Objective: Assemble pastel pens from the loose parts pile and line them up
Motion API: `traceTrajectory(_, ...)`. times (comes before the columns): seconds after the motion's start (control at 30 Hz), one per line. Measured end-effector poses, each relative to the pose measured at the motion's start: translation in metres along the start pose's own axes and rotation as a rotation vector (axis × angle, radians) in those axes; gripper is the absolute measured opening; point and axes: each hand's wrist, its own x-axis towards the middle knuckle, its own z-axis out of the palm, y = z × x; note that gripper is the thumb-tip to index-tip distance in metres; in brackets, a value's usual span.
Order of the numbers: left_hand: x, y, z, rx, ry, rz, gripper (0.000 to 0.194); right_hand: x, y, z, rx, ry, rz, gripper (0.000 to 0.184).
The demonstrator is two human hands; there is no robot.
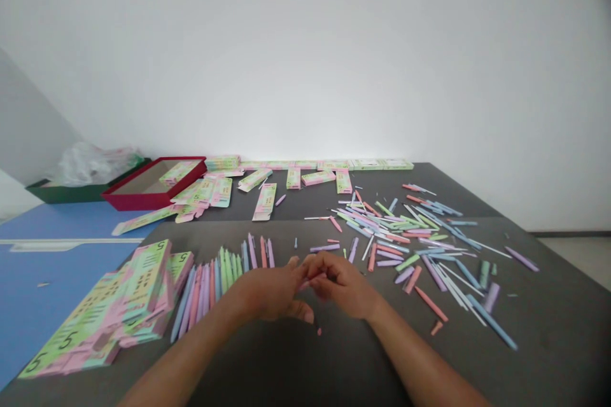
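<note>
Head view, over a dark grey table (548, 324): left hand (270, 289) and right hand (341, 283) reach in from both sides, wrists angled inward, meeting at centre. Fingers (317, 264) curled, tips pinching a slim pink plastic tube (306, 283) between them. Loose pastel tubes (396, 235) scattered right; stacked green-and-pink cardboard boxes (95, 318) left.

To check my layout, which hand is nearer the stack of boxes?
The left hand is nearer, with a row of pastel sticks between it and the stack of boxes. The right hand is farther, on the left hand's far side.
</note>
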Motion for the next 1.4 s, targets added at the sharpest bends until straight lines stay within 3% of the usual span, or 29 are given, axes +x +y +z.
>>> traceTrajectory(0.1,0.002,0.001,0.002,-0.004,-0.093,-0.028,0.058,0.0,0.001,0.015,0.19,0.01,0.018,0.023)
traceTrajectory(0.2,-0.005,0.0,0.002,-0.045,-0.146,-0.004,0.043,-0.003,-0.001,0.027,0.235,0.011,-0.019,0.023)
traceTrajectory(0.3,-0.013,-0.001,0.002,-0.069,-0.151,-0.019,0.039,-0.006,-0.002,0.034,0.253,-0.007,-0.046,0.023)
traceTrajectory(0.5,-0.031,0.001,0.001,-0.009,-0.194,-0.096,0.046,-0.01,-0.008,0.031,0.141,-0.126,-0.064,0.032)
traceTrajectory(0.63,-0.044,0.001,0.003,0.008,-0.186,-0.128,0.07,-0.008,-0.011,0.017,0.16,-0.246,-0.03,0.047)
traceTrajectory(0.73,-0.051,0.002,0.005,-0.005,-0.148,-0.137,0.08,-0.003,-0.007,-0.006,0.165,-0.113,-0.044,0.037)
traceTrajectory(0.87,-0.055,0.005,0.006,-0.038,-0.147,-0.14,0.08,0.013,0.005,-0.054,-0.207,0.284,0.039,0.023)
traceTrajectory(0.97,-0.054,0.006,0.007,-0.035,-0.136,-0.14,0.08,0.031,0.016,-0.09,-0.713,0.416,0.304,0.025)
traceTrajectory(1.0,-0.053,0.007,0.007,-0.036,-0.138,-0.137,0.081,0.038,0.02,-0.099,-0.892,0.431,0.405,0.026)
traceTrajectory(1.07,-0.051,0.007,0.009,-0.039,-0.146,-0.129,0.082,0.051,0.028,-0.109,-1.035,0.438,0.504,0.024)
traceTrajectory(1.23,-0.05,0.012,0.011,-0.028,-0.128,-0.121,0.081,0.078,0.054,-0.101,-1.139,0.342,0.601,0.024)
traceTrajectory(1.4,-0.053,0.016,0.011,-0.034,-0.13,-0.12,0.08,0.089,0.067,-0.096,-1.182,0.307,0.633,0.027)
